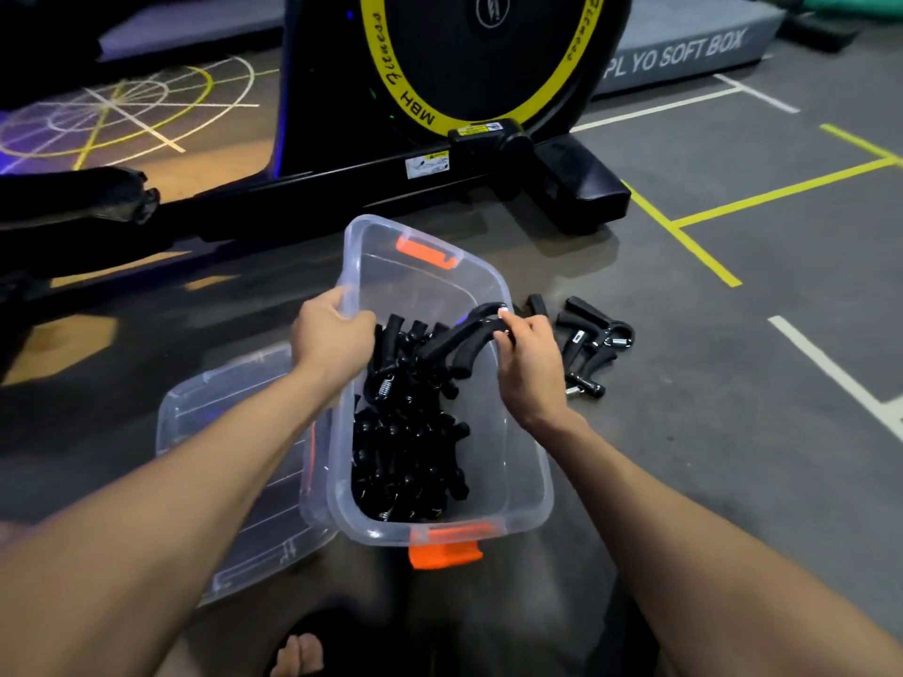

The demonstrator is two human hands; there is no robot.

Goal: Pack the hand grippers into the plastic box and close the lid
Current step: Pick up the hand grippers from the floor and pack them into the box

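Foot: a bare foot (298, 654) shows at the bottom edge, nearest me; dim, little more to tell.
Lid: clear plastic lid (234, 481) lies flat on the floor, just left of the box and partly under its left wall; ribbed, glossy; not on yet.
Box: clear plastic box (525, 481), rounded corners, thin translucent walls; near orange latch (445, 553) hangs loose, far orange latch (424, 250) sits at the far rim.
Packed load: packed grippers (405, 447) heaped along the left side; matte black foam handles, bright steel springs glinting; right side of the floor bare.
Left hand: my left hand (332, 337) clasps the left wall near the far end, fingers hooked over the rim; steadying, I judge.
Right hand: my right hand (527, 364) pinches the held gripper (459, 342) by its top loop, over the box opening; handles hang leftward over the heap; not let go.
Loose ones: loose grippers (586, 344) on the floor just right of the box, a small tangle, exact count unclear.
Progress: most are in, I reckon; left to do are this one, the loose few, then lid on and both latches snapped.
Floor: grey floor (782, 334), dull, rubbery-looking; white and yellow painted lines.
Beyond: exercise machine (464, 66), black disc with yellow ring; grey soft box (684, 51) behind, at right.
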